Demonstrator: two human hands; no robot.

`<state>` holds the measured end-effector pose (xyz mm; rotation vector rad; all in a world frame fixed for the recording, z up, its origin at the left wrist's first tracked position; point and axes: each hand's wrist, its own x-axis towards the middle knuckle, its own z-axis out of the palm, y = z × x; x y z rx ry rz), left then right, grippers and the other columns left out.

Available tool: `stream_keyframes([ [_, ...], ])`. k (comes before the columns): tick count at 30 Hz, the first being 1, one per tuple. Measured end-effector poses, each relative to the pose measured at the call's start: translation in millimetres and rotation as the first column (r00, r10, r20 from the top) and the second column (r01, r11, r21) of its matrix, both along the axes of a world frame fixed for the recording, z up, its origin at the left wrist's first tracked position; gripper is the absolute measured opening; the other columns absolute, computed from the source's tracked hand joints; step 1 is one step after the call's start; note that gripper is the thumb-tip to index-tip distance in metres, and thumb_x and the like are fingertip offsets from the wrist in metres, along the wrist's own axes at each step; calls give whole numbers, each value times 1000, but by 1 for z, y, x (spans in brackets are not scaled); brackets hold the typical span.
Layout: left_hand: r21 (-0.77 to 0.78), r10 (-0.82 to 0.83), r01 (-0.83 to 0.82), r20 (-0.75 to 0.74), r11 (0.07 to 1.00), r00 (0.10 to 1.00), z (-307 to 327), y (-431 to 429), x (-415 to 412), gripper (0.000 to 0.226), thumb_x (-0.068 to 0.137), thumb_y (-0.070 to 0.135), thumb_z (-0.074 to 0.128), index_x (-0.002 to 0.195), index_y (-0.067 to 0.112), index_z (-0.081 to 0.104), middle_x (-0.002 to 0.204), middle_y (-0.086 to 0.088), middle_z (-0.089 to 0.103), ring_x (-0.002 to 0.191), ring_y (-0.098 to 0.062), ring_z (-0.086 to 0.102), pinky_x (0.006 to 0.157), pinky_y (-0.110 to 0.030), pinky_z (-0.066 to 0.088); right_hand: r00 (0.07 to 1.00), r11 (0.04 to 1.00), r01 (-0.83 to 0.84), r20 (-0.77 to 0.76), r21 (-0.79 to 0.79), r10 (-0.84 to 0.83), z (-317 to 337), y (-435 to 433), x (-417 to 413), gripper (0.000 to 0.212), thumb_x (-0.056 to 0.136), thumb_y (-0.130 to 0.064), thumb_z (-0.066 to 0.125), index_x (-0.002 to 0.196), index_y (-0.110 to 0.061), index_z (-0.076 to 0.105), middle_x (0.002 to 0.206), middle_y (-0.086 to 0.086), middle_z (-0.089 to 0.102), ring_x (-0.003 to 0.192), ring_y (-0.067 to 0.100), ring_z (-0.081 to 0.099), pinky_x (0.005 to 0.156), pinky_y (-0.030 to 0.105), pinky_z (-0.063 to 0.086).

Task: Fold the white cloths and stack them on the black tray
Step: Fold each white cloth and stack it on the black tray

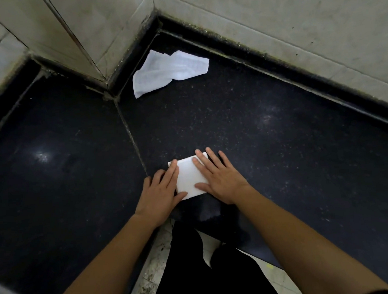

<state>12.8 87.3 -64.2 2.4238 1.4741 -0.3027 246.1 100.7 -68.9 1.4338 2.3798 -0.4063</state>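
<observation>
A small folded white cloth (189, 176) lies flat on the black speckled counter (269, 145), near its front edge. My left hand (160, 194) lies flat along the cloth's left side, fingers straight and touching it. My right hand (219, 175) presses flat on the cloth's right side, fingers spread. A second white cloth (168, 70) lies crumpled and unfolded at the back, close to the wall corner. No separate black tray can be told apart from the dark counter.
Grey tiled walls (270, 13) meet in a corner behind the counter. A seam (130, 138) runs across the counter from the corner toward my left hand. Below the front edge are a pale tiled floor (152, 273) and my dark trousers.
</observation>
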Motion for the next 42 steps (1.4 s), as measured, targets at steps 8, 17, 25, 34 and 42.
stream_keyframes([
  [8, -115, -18, 18, 4, 993, 1000, -8, 1, -7, 82, 95, 65, 17, 159, 15, 1, 166, 1, -12, 153, -22, -8, 120, -60, 9, 994, 996, 60, 95, -66, -54, 4, 4, 17, 103, 79, -81, -6, 157, -14, -17, 166, 7, -20, 152, 33, -16, 123, 56, 3],
  [17, -116, -23, 22, -5, 993, 1000, -18, 0, -9, 82, 94, 67, 6, 157, 16, -5, 165, 0, -13, 152, -20, -13, 118, -59, 5, 451, 516, 766, -252, -382, -856, 34, 12, -11, 63, 92, -65, 53, 134, -18, 55, 116, -1, 67, 111, 21, 61, 87, 35, 49],
  [25, -156, 213, -191, 139, 969, 967, 11, -4, -4, 83, 98, 66, 17, 157, 14, -9, 164, -1, -18, 152, -19, -13, 123, -45, 9, 62, 205, 651, -218, -731, -974, 50, 20, -7, 26, 86, -46, 73, 92, -21, 72, 99, -1, 72, 92, 15, 65, 84, 32, 55],
  [34, -865, 906, -274, 380, 420, 188, 96, 69, 48, 86, 89, 40, 70, 157, 24, 22, 155, 1, 40, 135, -18, 44, 114, -38, 35, -193, 343, 504, -490, -793, -850, 152, 23, 32, 27, 92, -19, 72, 116, -11, 61, 101, 7, 74, 84, 14, 72, 69, 25, 58],
  [42, -914, 891, 343, 330, 218, 313, 162, 68, 150, 42, 96, 25, 61, 135, 11, 57, 128, -15, 66, 120, -32, 63, 102, -51, 48, -443, 372, 473, -581, -799, -683, 203, -45, 105, 37, 96, -14, 65, 133, -18, 59, 115, 16, 73, 108, 31, 70, 91, 42, 58],
])
